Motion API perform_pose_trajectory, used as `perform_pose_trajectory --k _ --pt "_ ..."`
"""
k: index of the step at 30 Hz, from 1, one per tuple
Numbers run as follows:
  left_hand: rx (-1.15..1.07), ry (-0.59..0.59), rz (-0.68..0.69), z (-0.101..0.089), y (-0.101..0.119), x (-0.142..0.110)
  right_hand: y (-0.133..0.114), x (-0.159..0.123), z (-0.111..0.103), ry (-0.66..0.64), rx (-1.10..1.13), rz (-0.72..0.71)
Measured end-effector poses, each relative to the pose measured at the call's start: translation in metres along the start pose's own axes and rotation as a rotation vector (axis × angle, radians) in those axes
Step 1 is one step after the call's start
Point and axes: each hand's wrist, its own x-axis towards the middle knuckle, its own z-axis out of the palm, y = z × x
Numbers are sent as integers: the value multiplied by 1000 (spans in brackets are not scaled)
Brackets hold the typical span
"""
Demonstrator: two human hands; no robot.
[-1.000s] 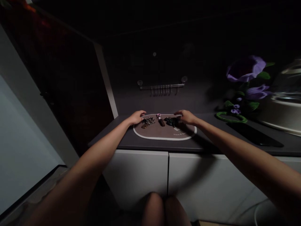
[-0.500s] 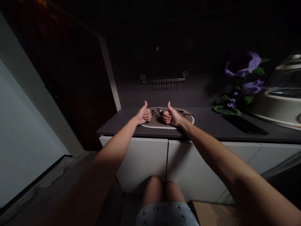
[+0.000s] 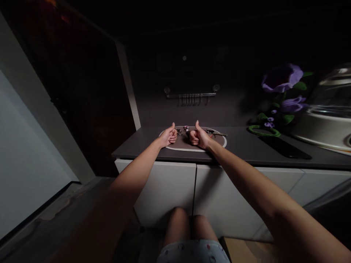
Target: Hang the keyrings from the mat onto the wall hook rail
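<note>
Holding the left hand (image 3: 168, 136) and right hand (image 3: 199, 136) at the oval mat (image 3: 183, 143) on the desk (image 3: 134, 142), with each grip curled fully into a fist, thumb raised, and no held object visible. See a metallic cluster (image 3: 179, 132) just beyond the left hand, partly covered, a pink-and-dark trinket (image 3: 187, 130) between the hands on the far side, and a dark bundle (image 3: 210, 132) behind and right of the right hand. Farther right, see purple flowers (image 3: 294, 76) and a flat black object (image 3: 286, 147).
</note>
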Motion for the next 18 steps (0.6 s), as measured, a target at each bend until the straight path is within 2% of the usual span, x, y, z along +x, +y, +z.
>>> perform_pose_trajectory --k 3,6,8,12,15,18 --pt "152 122 134 -6 7 10 -4 11 1 53 -80 -92" --pt "379 287 240 -17 14 23 -9 29 3 186 -186 -188" --pt "515 348 287 -26 16 34 -12 45 4 265 -225 -197" --pt "685 381 343 -42 12 53 -11 77 5 398 -407 -218" --pt "785 391 377 -51 8 61 -4 91 2 445 -750 -327" --pt "886 370 395 -57 5 60 3 94 -3 432 -1073 -402"
